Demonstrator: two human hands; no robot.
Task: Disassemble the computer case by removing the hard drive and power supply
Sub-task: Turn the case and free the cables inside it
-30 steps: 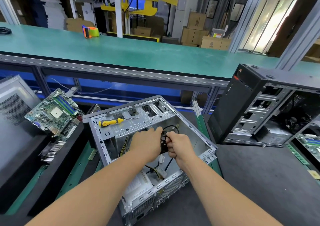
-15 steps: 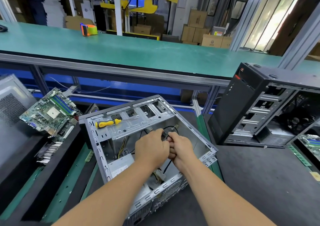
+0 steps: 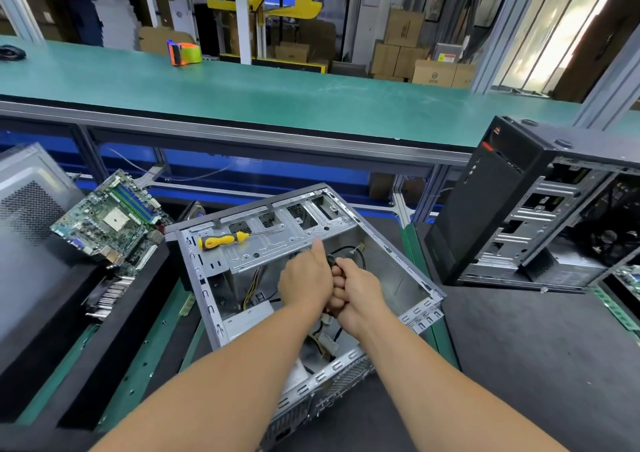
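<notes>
In the head view, the open computer case (image 3: 304,278) is seen lying on its side at the centre of the frame, its grey metal interior exposed. A circuit board (image 3: 110,219) is propped at middle left, outside the case, so part of the stripping appears to be done. The power supply (image 3: 249,316) is judged to be still inside, at the case's lower left, with yellow and black wires (image 3: 252,288) running from it. No hard drive can be made out, so whether it has been removed cannot be told.

Both hands are held together over the case's middle. The left hand (image 3: 304,281) is mostly curled, its forefinger pointing up, and the right hand (image 3: 356,292) is curled tight; a black cable (image 3: 349,252) is gripped between them, probably to be unplugged.

A yellow-handled screwdriver (image 3: 225,240) is laid on the drive cage, above the hands. A second black case (image 3: 540,209) stands at the right.
</notes>
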